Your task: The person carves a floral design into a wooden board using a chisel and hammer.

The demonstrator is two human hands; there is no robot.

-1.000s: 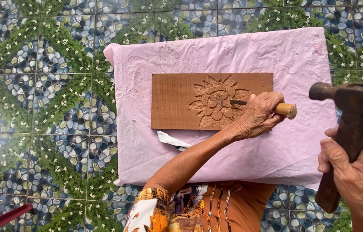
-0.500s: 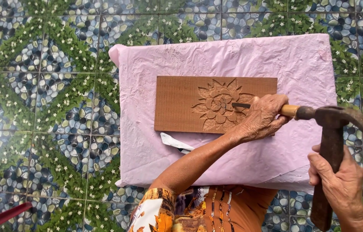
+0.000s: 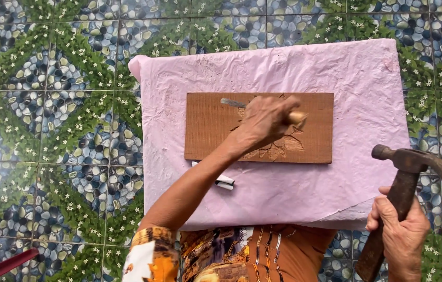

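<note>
Since prev frame the hammer [image 3: 406, 203] pulled lower right off the chisel [image 3: 262, 109], right hand [image 3: 401, 237] clamped on its handle, left hand [image 3: 265, 122] clamped on chisel over brown carved board [image 3: 210, 130], center frame on pink sheet [image 3: 294, 68].

The hammer [image 3: 409, 180] has swung back off the chisel [image 3: 260, 108] and is lifted at the right. The left hand [image 3: 265, 122] has shifted the chisel to the carving's upper left.

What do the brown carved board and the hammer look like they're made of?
Brown carved rectangular board: apparently unfinished wood, matte with fine grain lines and relief cuts. Claw hammer: dark, dull metal head, possibly rusted; worn brown handle, likely wood, held in the right hand.
</note>
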